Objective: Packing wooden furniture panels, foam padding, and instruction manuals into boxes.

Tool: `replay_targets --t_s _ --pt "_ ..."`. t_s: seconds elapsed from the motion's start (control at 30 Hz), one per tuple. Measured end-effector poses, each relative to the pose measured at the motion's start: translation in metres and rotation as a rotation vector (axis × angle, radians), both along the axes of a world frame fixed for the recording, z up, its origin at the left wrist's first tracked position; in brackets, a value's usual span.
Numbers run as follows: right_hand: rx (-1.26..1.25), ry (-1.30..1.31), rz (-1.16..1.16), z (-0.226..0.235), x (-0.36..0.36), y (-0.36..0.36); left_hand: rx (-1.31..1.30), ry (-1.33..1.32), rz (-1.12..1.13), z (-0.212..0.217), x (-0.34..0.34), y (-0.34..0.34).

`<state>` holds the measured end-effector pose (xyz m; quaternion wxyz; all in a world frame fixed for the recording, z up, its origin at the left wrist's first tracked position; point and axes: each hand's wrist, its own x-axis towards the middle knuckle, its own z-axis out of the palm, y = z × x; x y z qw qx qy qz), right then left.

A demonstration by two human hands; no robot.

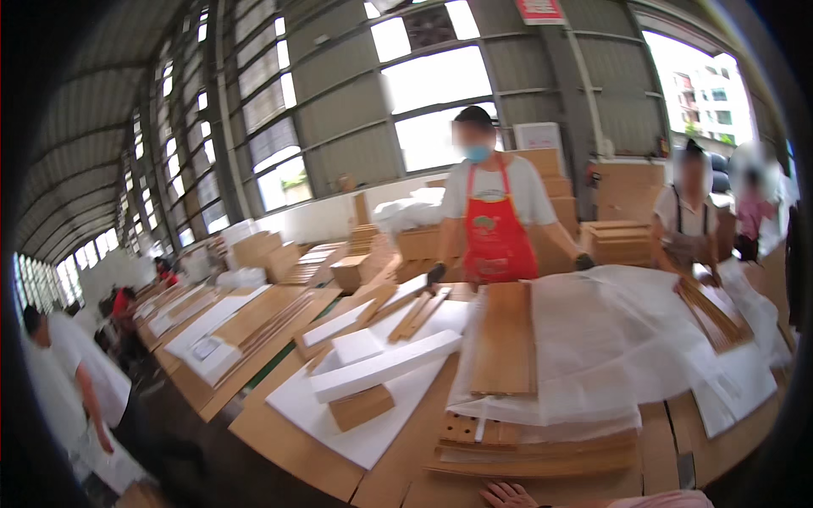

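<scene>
My right hand (pixel 506 495) shows at the lower edge, fingers spread and lying flat with nothing in them. It rests by the near edge of a stack of wooden slats (pixel 533 461); a pink sleeve (pixel 660 500) lies to its right. My left hand is out of view. Just beyond the slats is a wooden piece with round holes (pixel 461 428), partly under translucent foam wrap (pixel 593 339). A long wooden panel (pixel 503 339) lies on the wrap, pointing away from me. Across the table, a person in a red apron (pixel 498 233) has gloved hands at the wrap and white strips.
White foam blocks (pixel 385 366) and a small cardboard box (pixel 362 408) lie on a white sheet to the left. At the right, another person bends over wooden slats (pixel 713 313). Cardboard (pixel 296 449) covers the table. More people and stacked boxes stand farther off.
</scene>
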<state>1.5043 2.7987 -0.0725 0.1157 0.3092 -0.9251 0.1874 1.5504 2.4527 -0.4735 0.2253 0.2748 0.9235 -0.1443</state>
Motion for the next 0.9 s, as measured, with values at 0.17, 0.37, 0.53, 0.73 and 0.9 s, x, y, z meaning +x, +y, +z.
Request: replay_targets --t_s 0.17,0.37,0.53,0.73,0.9 --pt "0.058 -0.109 -0.174 0.003 0.012 0.001 -0.211 -0.244 0.156 0.148 -0.006 0.053" --pt "0.122 -0.241 -0.112 0.019 0.020 -0.002 0.541 -0.203 0.740 0.166 0.039 0.039" --pt "0.170 -0.291 -0.074 0.030 0.018 0.005 0.663 -0.389 1.264 0.198 0.083 0.022" --pt "0.144 -0.213 -0.046 0.021 0.017 0.013 0.631 -0.331 1.259 0.182 0.130 -0.005" --pt "0.126 -0.202 -0.081 0.027 0.013 0.014 0.497 -0.406 1.187 0.283 0.111 -0.029"
